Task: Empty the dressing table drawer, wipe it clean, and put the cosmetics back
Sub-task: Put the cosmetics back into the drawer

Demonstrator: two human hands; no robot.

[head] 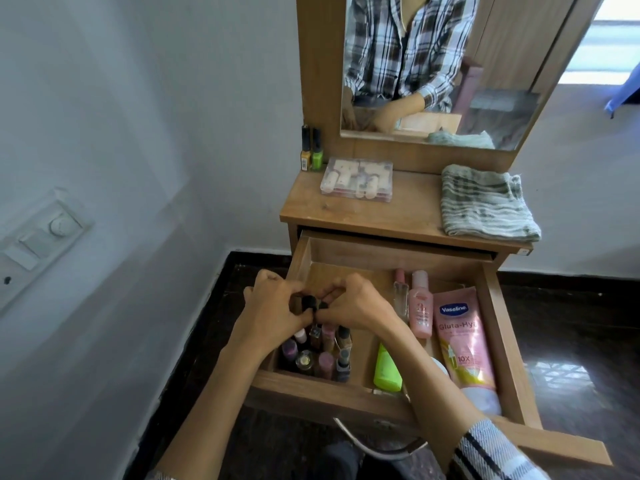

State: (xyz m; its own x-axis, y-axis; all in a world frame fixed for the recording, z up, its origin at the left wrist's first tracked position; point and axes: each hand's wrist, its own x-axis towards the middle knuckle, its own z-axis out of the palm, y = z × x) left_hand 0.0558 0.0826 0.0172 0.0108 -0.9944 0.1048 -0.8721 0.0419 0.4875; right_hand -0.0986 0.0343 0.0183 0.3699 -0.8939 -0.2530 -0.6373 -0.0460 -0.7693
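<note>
My left hand [268, 308] and right hand [349, 303] both grip small dark bottles [306, 303] over the drawer [491, 306]. Two nail polish bottles [311, 148] stand on the table [408, 202].

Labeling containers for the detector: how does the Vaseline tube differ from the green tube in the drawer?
The Vaseline tube is pink with printed lettering; the green tube is lime green with no label visible. The Vaseline tube looks longer and wider. It lies by the drawer right wall; the green tube lies nearer the middle. Both lie flat, lengthwise.
</note>
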